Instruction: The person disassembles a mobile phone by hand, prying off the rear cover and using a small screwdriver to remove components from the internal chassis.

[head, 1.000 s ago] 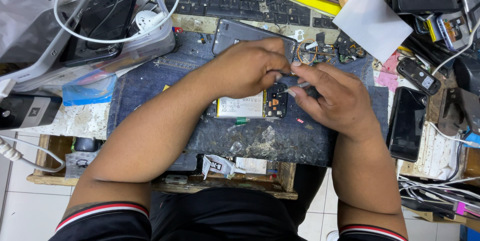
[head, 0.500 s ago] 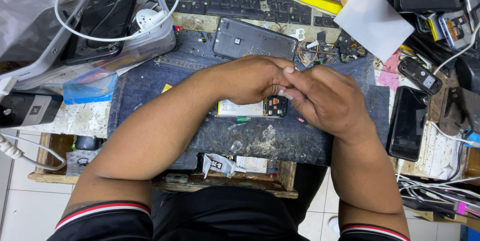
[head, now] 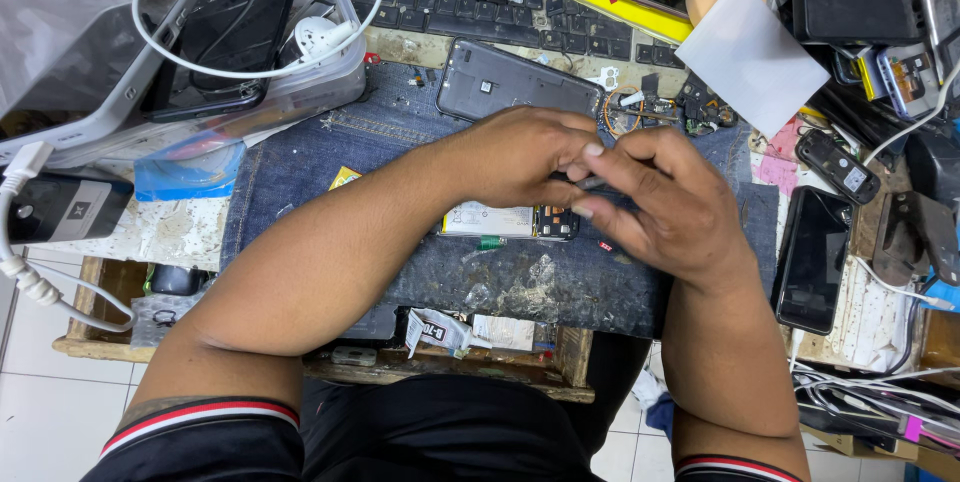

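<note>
1. Denim cloth [head: 300, 157] is seen spread as a work mat over a cluttered wooden bench, with white floor tiles visible below it.
2. At the far left, a clear plastic tray [head: 120, 92] is seen holding a black phone [head: 235, 27] under a looped white cable [head: 250, 67].
3. Beyond the mat's middle, a grey phone back cover [head: 515, 82] is laid flat, with a dark keyboard [head: 450, 7] behind it.
4. The left hand [head: 515, 157] is curled over the opened phone [head: 510, 220], of which only the pale battery and a strip of dark circuit board are shown beneath the knuckles. Its fingers are bent and pressed toward the right hand; what they pinch cannot be told.
5. The right hand [head: 670, 207] is closed around a thin grey tool [head: 590, 183], whose tip is hidden between the two hands.
6. Compared with a second ago, the hands have been drawn tightly together: the tool tip and the board were then exposed between them, and now both are covered. It is judged that close work on the board has been taken up, with the phone kept in the same spot on the mat.
7. To the right, a white paper sheet [head: 745, 57] and a dark phone [head: 812, 260] lying face up are seen, well apart from the hands.
</note>
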